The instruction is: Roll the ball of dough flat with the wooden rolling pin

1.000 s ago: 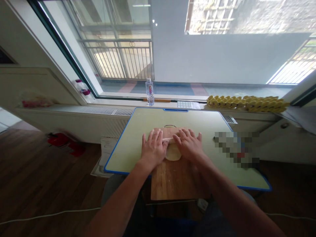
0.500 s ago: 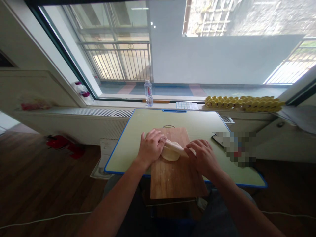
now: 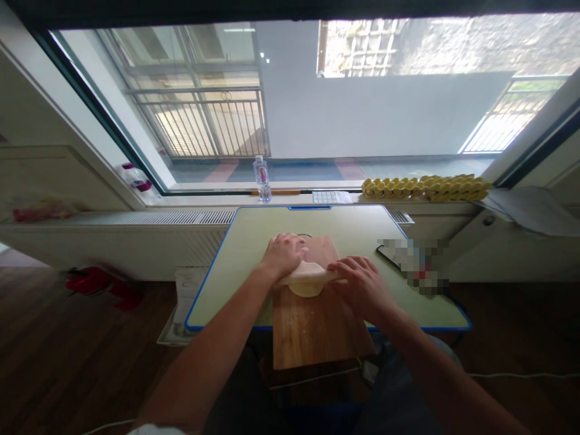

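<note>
A flat round of pale dough (image 3: 307, 290) lies on a wooden cutting board (image 3: 317, 335). Across it rests a light rolling pin (image 3: 312, 276), nearly level from left to right. My right hand (image 3: 360, 283) is closed around the pin's right end. At the dough's far left edge is my left hand (image 3: 284, 255), fingers bent and thumb against the dough; its grip is partly hidden. The pin's left end shows just below my left wrist.
The board lies on a pale table (image 3: 244, 241) with a blue rim and overhangs its near edge. A blurred-out flat object (image 3: 414, 266) is at the right. On the sill stand a plastic bottle (image 3: 261, 179) and a yellow wavy item (image 3: 426, 188). A red fire extinguisher (image 3: 104, 289) lies at left.
The rolling pin has turned from slanting to nearly level and come nearer to me. My left hand has left its end for the dough's far edge. The view has shifted slightly.
</note>
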